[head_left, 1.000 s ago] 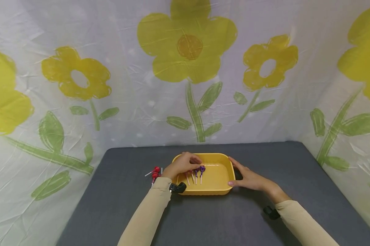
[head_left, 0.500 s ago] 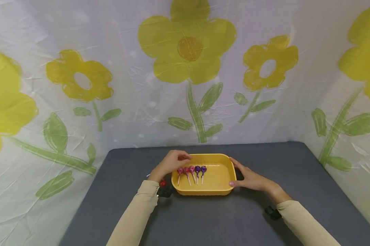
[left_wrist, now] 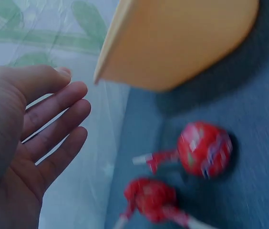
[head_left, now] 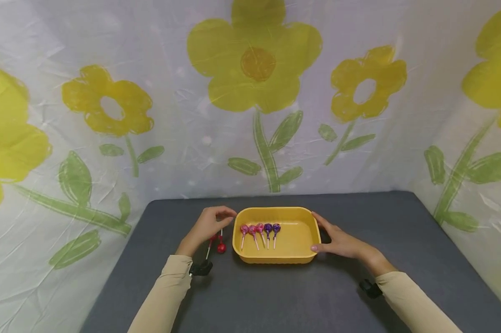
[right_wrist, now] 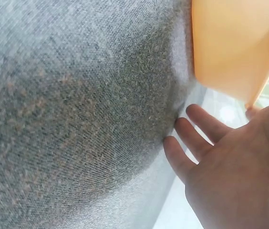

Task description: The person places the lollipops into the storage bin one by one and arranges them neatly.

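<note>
My left hand (head_left: pixel 208 225) is above the table to the left of the yellow tray (head_left: pixel 275 260), its fingers loosely bent and holding nothing. Below it lie red-wrapped lollipops; one red lollipop (left_wrist: pixel 204 149) shows clearly in the left wrist view, beside another red lollipop (left_wrist: pixel 151 199). At the tray's right end, my right hand (head_left: pixel 339 240) touches the rim with thumb and index finger spread. Its other fingers extend beside the tray in the right wrist view. Inside the tray, pink lollipops (head_left: pixel 252 230) and two purple lollipops (head_left: pixel 276 228) form a row on the left side.
A dark grey table (head_left: pixel 275 296) carries everything. Behind it hangs a pale cloth (head_left: pixel 183 152) printed with yellow flowers. The tray's raised wall (left_wrist: pixel 172 43) stands close to the left hand and the red lollipops.
My left hand has left the tray and moved left over the red lollipops, uncovering the row of pink and purple ones. My right hand stays at the tray's right end.
</note>
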A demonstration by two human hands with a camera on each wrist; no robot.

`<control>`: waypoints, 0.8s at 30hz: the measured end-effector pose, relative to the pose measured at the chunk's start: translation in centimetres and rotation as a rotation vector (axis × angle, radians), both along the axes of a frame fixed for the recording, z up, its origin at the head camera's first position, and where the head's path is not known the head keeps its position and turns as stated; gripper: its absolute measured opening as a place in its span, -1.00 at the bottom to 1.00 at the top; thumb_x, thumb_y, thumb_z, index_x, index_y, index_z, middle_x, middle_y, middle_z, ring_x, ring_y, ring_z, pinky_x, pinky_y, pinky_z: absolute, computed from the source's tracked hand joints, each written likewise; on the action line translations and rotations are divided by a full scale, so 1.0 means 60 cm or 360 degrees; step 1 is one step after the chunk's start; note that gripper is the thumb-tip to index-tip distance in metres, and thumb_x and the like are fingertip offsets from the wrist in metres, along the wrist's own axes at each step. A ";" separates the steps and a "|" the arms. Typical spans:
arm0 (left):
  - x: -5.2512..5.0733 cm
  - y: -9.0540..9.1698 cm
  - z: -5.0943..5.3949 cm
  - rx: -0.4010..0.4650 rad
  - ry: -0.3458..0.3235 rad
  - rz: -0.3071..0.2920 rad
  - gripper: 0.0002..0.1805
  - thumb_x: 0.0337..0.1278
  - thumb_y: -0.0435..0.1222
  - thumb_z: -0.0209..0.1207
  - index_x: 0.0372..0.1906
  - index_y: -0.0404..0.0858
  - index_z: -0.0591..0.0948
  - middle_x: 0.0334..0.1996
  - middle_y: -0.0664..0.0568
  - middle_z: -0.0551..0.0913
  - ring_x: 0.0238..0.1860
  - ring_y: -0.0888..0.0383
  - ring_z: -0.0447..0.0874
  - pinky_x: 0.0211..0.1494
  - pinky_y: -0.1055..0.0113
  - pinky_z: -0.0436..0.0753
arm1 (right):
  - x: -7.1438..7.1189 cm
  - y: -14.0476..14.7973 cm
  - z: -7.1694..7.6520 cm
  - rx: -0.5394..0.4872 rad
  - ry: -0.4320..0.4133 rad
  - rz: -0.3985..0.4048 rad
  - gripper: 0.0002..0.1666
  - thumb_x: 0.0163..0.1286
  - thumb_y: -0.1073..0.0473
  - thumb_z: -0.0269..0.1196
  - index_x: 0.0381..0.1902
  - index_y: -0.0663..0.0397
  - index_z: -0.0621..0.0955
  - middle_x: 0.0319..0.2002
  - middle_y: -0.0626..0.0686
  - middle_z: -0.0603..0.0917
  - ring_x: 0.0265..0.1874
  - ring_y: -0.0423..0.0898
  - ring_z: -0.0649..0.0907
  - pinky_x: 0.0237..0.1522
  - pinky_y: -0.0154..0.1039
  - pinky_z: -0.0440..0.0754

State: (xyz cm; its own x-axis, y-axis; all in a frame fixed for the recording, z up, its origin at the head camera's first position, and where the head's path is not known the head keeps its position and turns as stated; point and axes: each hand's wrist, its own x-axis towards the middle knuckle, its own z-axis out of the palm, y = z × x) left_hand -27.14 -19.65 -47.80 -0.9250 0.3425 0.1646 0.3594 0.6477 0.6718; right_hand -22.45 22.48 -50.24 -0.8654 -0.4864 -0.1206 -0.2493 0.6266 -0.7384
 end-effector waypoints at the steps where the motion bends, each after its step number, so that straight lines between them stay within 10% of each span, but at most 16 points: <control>1: 0.002 -0.007 -0.002 0.0006 0.0002 0.0010 -0.78 0.29 -0.28 0.25 -0.02 -0.16 0.72 -0.07 0.03 0.77 -0.07 0.05 0.74 0.02 0.12 0.71 | 0.000 0.000 0.001 0.0000 0.0004 -0.0001 0.25 0.27 -0.24 0.34 0.62 -0.20 -0.19 0.53 0.26 0.17 0.51 0.34 0.14 0.34 0.47 0.19; 24: 0.007 -0.109 -0.076 0.0067 0.0001 0.0192 -0.73 0.14 -0.39 0.34 -0.02 -0.29 0.70 -0.09 -0.16 0.77 -0.06 -0.07 0.76 0.01 0.13 0.72 | 0.002 0.002 -0.001 0.0013 0.0007 -0.0013 0.24 0.27 -0.25 0.33 0.61 -0.27 -0.20 0.53 0.24 0.17 0.52 0.33 0.14 0.34 0.48 0.18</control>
